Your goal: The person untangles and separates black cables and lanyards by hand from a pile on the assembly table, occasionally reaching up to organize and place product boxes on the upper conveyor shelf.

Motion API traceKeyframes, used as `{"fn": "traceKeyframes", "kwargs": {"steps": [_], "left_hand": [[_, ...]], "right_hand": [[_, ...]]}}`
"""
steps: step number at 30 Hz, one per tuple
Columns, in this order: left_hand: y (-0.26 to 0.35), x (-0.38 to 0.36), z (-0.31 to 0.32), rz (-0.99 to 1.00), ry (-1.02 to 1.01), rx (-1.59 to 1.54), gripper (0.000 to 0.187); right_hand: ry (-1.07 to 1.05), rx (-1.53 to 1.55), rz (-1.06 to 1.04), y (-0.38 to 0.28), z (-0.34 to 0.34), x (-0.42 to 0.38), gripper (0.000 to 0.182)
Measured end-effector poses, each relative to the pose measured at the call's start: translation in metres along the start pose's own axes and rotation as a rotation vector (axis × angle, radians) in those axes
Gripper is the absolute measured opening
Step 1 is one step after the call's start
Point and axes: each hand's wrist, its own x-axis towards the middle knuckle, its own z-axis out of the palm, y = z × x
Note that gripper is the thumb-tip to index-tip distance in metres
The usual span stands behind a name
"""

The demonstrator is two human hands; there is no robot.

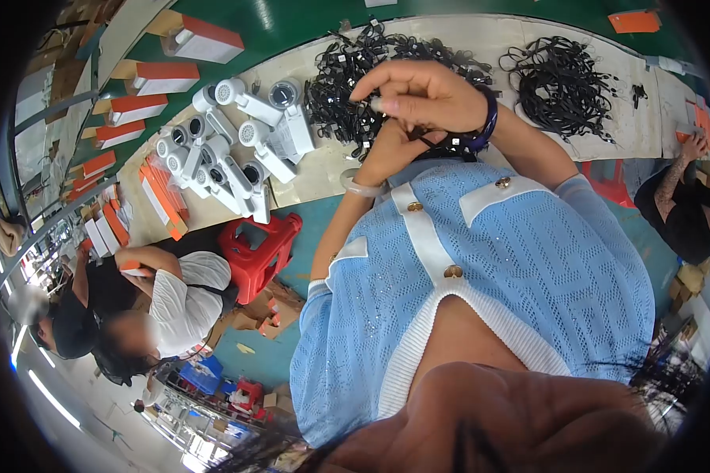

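In front of my chest, my left hand [396,150] and my right hand [427,96] are close together over a tangled pile of black cables [343,75] with small silvery plugs. My left hand, with a pale bangle at its wrist, is closed around what looks like a black cable, mostly hidden by the fingers. Just above it, my right hand has its thumb and index finger curved and the other fingers bent inward. What lies inside those bent fingers is hidden. A second heap of looped black cables [564,87] lies to the right.
Several white devices with round heads [252,134] cover the table's left part, beside orange-and-white boxes [162,197]. More boxes [166,77] line the green surface [308,27] beyond. A red stool [256,256] stands at left. Co-workers sit at left [189,299] and right [674,201].
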Motion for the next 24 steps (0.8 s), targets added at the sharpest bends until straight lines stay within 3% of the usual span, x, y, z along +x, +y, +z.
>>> {"fn": "traceKeyframes", "kwargs": {"steps": [1, 4, 5, 8, 10, 11, 12, 13, 16, 18, 19, 21, 22, 24], "left_hand": [[-0.033, 0.000, -0.018, -0.001, -0.043, 0.123, 0.026], [-0.023, -0.004, -0.037, -0.082, 0.133, 0.009, 0.034], [-0.017, -0.003, -0.037, 0.005, 0.192, -0.039, 0.041], [-0.011, 0.010, -0.035, 0.213, 0.115, 0.185, 0.047], [-0.021, 0.016, -0.030, 0.112, 0.027, 0.035, 0.033], [-0.015, 0.018, -0.029, 0.060, -0.040, 0.010, 0.028], [-0.008, 0.019, -0.028, 0.010, -0.109, -0.015, 0.023], [0.010, 0.018, -0.025, -0.016, -0.022, -0.076, 0.015], [-0.030, 0.012, -0.061, 0.026, 0.342, 0.024, 0.015], [-0.035, 0.008, -0.084, -0.005, 0.593, 0.303, 0.014], [-0.038, 0.007, -0.095, 0.008, 0.639, 0.512, 0.014], [-0.043, 0.008, -0.109, 0.018, 0.715, 0.934, 0.016], [-0.045, 0.010, -0.110, 0.022, 0.725, 0.969, 0.016], [-0.049, 0.014, -0.108, 0.030, 0.746, 1.041, 0.017]], "right_hand": [[0.024, -0.006, 0.034, -0.002, -0.002, 0.001, 0.029], [0.118, -0.107, -0.188, 0.015, -0.017, 0.016, 0.028], [0.113, -0.040, -0.159, 0.016, -0.016, 0.019, 0.028], [0.088, 0.182, -0.077, 0.015, -0.007, 0.035, 0.027], [0.046, 0.364, -0.035, 0.015, 0.000, 0.046, 0.027], [0.016, 0.339, -0.123, 0.014, 0.001, 0.051, 0.025], [0.075, 0.194, -0.134, 0.007, -0.002, 0.052, 0.025], [0.135, 0.051, -0.141, 0.000, -0.008, 0.053, 0.024], [0.252, -0.470, -0.193, 0.002, -0.032, 0.055, 0.027], [0.317, -0.814, -0.185, 0.014, -0.038, 0.059, 0.025], [0.254, -0.971, -0.182, 0.034, -0.042, 0.061, 0.032], [0.276, -1.227, -0.169, 0.071, -0.040, 0.064, 0.031], [0.284, -1.356, -0.162, 0.074, -0.038, 0.066, 0.030], [-0.017, -1.449, 0.195, 0.074, -0.041, 0.069, 0.028]]}}
